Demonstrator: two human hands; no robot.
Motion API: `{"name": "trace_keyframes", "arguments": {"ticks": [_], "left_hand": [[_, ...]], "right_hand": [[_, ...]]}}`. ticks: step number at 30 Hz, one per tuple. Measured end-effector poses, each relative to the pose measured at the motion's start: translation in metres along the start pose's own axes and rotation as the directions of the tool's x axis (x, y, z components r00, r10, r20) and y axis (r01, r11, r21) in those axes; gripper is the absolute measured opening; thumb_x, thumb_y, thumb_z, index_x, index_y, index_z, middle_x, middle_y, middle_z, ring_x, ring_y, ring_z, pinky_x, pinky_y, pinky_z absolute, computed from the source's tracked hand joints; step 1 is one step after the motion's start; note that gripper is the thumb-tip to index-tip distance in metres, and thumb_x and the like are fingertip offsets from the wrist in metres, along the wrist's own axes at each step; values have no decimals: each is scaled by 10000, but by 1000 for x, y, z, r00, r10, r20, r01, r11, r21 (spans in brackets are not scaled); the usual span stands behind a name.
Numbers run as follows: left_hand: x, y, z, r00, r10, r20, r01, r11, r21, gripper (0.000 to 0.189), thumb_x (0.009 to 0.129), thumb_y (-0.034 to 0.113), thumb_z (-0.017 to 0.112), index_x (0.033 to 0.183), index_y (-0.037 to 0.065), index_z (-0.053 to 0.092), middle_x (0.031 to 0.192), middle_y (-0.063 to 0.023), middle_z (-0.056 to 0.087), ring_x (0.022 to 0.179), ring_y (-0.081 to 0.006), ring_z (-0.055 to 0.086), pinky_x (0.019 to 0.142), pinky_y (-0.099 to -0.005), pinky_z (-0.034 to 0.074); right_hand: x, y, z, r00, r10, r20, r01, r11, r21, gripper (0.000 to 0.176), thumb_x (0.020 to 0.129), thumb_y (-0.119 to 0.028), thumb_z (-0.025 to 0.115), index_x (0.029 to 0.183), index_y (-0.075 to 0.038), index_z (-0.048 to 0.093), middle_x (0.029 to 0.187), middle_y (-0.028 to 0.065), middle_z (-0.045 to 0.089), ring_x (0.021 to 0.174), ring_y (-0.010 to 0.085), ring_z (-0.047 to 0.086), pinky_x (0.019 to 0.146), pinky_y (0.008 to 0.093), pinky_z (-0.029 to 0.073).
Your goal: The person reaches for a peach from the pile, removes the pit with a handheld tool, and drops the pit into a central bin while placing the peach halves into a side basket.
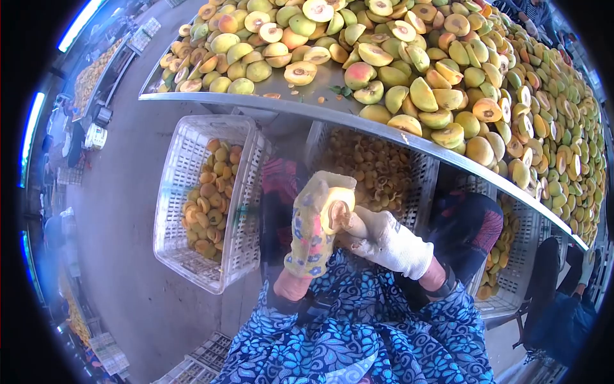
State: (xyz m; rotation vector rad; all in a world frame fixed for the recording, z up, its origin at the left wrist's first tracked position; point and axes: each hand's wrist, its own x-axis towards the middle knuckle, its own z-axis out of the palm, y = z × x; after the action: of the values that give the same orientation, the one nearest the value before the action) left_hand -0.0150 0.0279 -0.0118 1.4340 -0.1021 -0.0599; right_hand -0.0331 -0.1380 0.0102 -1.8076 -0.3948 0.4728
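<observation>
1. The steel table (pixel 268 86) fills the top of my view. It is heaped with halved peaches (pixel 422 93), some skin up and some cut face up. Its rim runs from the upper left down to the right edge.
2. A blue patterned garment (pixel 358 333) covers the lap at the bottom of the frame.
3. A white plastic crate (pixel 182 166) stands on the floor to the left, tilted and partly filled with orange fruit pieces.
4. A second crate (pixel 422 185) sits under the table rim, directly behind the hands. It holds smaller brownish pieces, perhaps pits, though the view is too soft for me to be sure.
5. A third crate (pixel 518 281) stands beside the right knee with more fruit pieces in it.
6. Another person (pixel 563 320), dressed in blue, is at the far right edge, well apart from the hands.
7. The left hand (pixel 312 227), in a yellow flowered glove, is closed around the peach half from the left and cups its skin side.
8. The right hand (pixel 391 242), in a white glove, is curled tight with its fingertips pressed to the fruit's cut face. I cannot tell whether it holds a tool.
9. The peach half (pixel 337 210) is held between both hands above the lap, below the table rim, with its pale cut face turned toward me.
</observation>
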Motion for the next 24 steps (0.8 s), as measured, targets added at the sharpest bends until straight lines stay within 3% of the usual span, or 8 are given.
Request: {"name": "trace_keyframes", "arguments": {"ticks": [4,8,10,16,18,20,21,24], "left_hand": [[11,6,-11,935,261,239,-342,843,416,301,966,259,527,978,-20,638,954,-93,647,853,-176,631,744,-307,490],[23,-1,-20,853,237,464,-446,794,414,322,987,291,513,951,-1,642,895,-58,633,817,-170,615,707,-298,481],[15,11,-11,947,-48,318,-10,984,178,371,1003,347,505,954,9,649,849,-42,621,802,-151,605,688,-287,478],[-4,5,16,986,-128,-103,110,981,-160,456,990,415,505,867,6,666,793,-28,604,709,-90,553,645,-237,433],[12,6,0,997,74,-29,-74,997,-3,435,982,396,528,830,15,672,780,-14,599,675,-74,529,630,-229,424],[26,28,-13,843,-414,343,382,910,159,418,978,380,540,809,23,675,788,-28,623,688,-90,557,634,-234,435],[29,26,-16,822,-398,408,383,916,124,399,974,389,547,871,24,670,858,-49,644,760,-111,592,676,-230,460],[27,29,-10,934,42,354,-86,990,111,398,983,398,539,977,19,660,937,-59,647,846,-117,607,736,-219,475]], "right_hand": [[2,9,-3,998,29,54,-27,999,-45,253,906,-175,634,1079,-2,570,845,199,657,764,320,672,702,375,513],[0,32,2,996,10,93,-5,999,-52,222,911,-164,613,1057,2,585,839,188,650,762,280,650,732,361,508],[-1,33,3,996,-2,88,1,1000,12,221,920,-172,606,1056,2,588,834,174,646,767,250,634,741,353,503],[-3,17,0,986,101,135,-125,975,185,251,936,-207,610,1068,6,583,809,135,620,738,176,551,721,340,482],[-5,24,5,962,132,241,-192,950,245,253,932,-204,618,1066,8,583,797,132,615,709,175,537,693,345,480],[-7,31,8,961,119,249,-182,952,247,261,930,-211,623,1067,7,581,781,119,610,695,170,544,679,340,479],[-4,30,7,962,101,252,-164,956,242,270,929,-219,628,1069,6,579,764,105,606,681,164,552,664,335,478],[-5,18,0,937,230,264,-297,921,253,281,938,-262,626,1061,-11,597,698,48,574,597,125,548,560,296,462]]}}
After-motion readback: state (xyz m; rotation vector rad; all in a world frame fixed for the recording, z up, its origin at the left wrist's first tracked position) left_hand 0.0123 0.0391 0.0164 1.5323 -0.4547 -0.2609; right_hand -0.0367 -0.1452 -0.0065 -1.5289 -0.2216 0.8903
